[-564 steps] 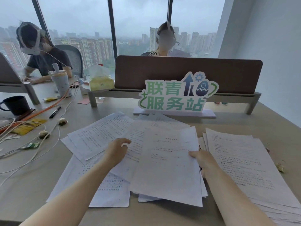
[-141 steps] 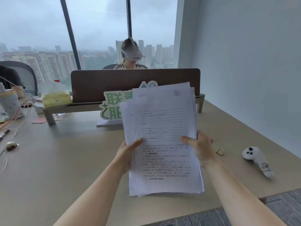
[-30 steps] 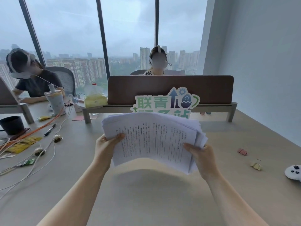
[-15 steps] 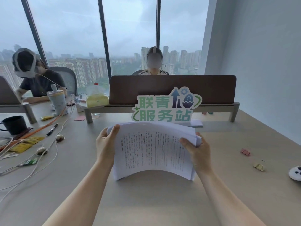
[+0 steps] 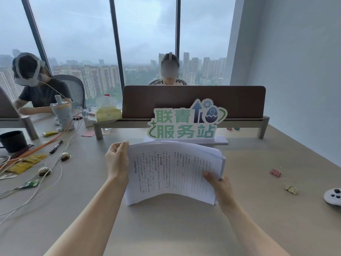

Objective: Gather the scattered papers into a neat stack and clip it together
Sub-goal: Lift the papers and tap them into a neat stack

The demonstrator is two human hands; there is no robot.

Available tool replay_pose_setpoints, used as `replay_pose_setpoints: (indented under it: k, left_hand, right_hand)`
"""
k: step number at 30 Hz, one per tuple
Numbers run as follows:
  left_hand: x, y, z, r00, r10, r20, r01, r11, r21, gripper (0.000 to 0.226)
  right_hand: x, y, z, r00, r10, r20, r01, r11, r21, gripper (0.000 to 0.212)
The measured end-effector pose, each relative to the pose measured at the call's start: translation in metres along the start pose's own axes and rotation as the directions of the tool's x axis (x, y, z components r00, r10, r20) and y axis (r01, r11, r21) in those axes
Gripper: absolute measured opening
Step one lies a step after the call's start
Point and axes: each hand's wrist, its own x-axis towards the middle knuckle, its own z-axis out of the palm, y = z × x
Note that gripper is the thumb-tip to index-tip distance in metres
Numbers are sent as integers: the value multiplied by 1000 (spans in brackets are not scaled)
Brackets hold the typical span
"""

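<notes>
Holding the paper stack (image 5: 175, 170) on edge on the desk (image 5: 166, 228), we grip its short sides: our left hand (image 5: 118, 161) curls round one, our right hand (image 5: 217, 183) pinches the other. It looks thick yet floppy, bowing between our hands, loose sheets likely to slide, so we judge the clips (image 5: 275, 172) should bite a squared corner.

Both arms reached forward, hands apart at chest width.
The left hand (image 5: 118, 159) stood upright, fingers curled at the top; the right hand (image 5: 218, 183) pinched, thumb on top, wrist angled inward.
</notes>
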Motion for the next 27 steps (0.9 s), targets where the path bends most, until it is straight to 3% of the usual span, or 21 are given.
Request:
replay_pose_setpoints:
  k: [5,8,9,11,13,15,17,19,22,24,27]
  left_hand:
    - [-2,-1,-10,999,17,51,-20,998,66,29]
    - [0,4,-13,999,-10,40,7,996,94,27]
    - [0,5,-13,999,-23,38,20,995,96,27]
    - [-1,5,-12,998,-22,51,18,997,81,27]
    - [-3,3,-11,997,-17,72,13,998,64,29]
    - [-4,0,-12,997,-22,79,18,998,53,31]
    - [-6,-1,-14,996,-24,81,21,999,39,31]
    - [-7,0,-14,997,-18,73,14,999,47,30]
    - [-10,6,-10,998,18,67,-22,998,55,20]
    - [-11,10,-7,998,24,59,-27,998,52,15]
    - [-11,13,-6,999,20,35,-21,999,25,16]
  right_hand:
    - [-6,5,3,997,-37,-66,33,998,-60,81]
    - [-5,-13,3,967,-199,-159,183,977,-110,68]
    - [-3,-21,3,935,-299,-192,273,950,-153,74]
    - [5,-36,5,839,-522,-151,447,821,-354,78]
    - [10,-44,8,760,-649,-17,537,643,-546,65]
    - [13,-43,6,731,-680,55,572,567,-593,49]
    - [12,-38,3,744,-668,-15,529,602,-597,40]
    - [11,-36,2,735,-676,-48,515,602,-611,45]
    - [9,-37,2,691,-721,49,587,520,-620,42]
    - [9,-38,1,687,-727,13,579,536,-614,34]
    - [9,-41,3,706,-707,-32,531,560,-635,39]
